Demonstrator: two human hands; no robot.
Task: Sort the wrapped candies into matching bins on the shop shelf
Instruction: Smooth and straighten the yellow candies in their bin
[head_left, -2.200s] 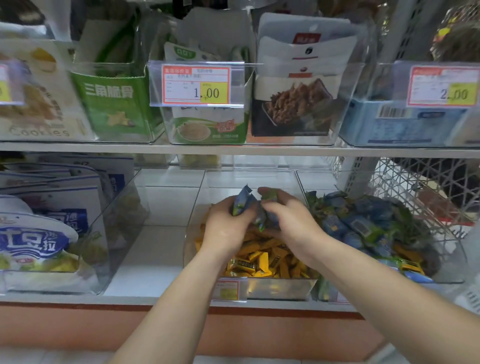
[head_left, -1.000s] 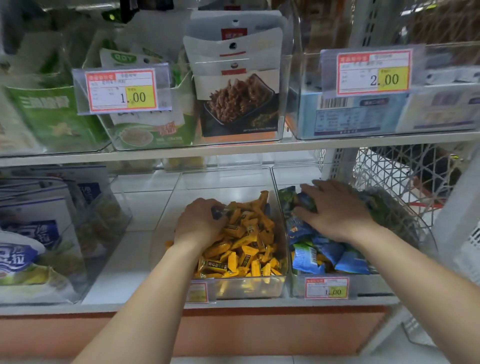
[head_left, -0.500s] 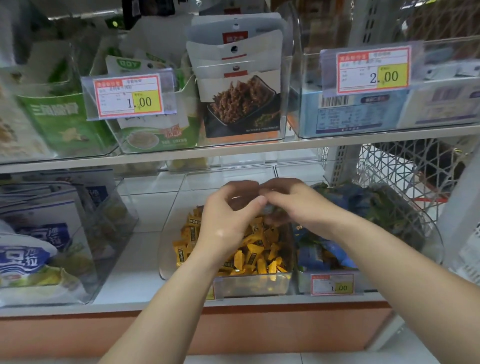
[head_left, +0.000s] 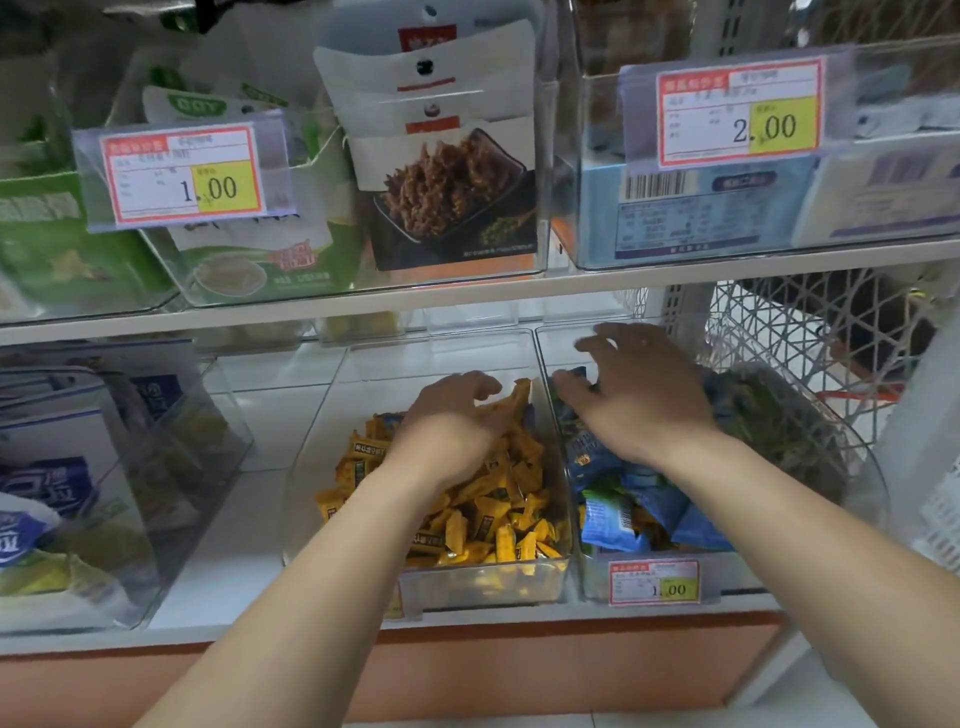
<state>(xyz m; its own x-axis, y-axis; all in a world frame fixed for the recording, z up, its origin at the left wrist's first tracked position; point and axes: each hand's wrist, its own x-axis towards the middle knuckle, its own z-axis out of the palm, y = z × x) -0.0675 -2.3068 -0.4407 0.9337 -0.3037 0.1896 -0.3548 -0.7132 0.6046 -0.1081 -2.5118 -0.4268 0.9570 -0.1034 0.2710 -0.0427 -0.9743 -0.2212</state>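
Fingers of the right hand are spread wide and slightly blurred, hovering palm-down over the right-hand clear plastic bin. Its thumb lies against a dark blue wrapper at the near-left of that bin. The bin holds a heap of blue wrapped candies towards the front and darker greenish wrappers towards the back, and a small red-and-yellow price label reading 1.00 is fixed to its front wall.

The left hand rests palm-down on the pile of yellow wrapped candies in the neighbouring clear plastic bin, just left of the first bin, with their side walls touching. Its fingers curl down into the pile, seen from the back, so I cannot tell whether they pinch a candy or only press on the heap. Both bins stand on the white lower shelf board.

Further left on the same board, a slanted clear bin holds blue-and-white pouches. On the shelf above, transparent boxes hold a dark pouch picturing brown shredded snack, green-and-white packets and pale blue cartons. A large price tag marked 1.00 hangs at left and one marked 2.00 at right. White wire mesh closes the shelf's right side.
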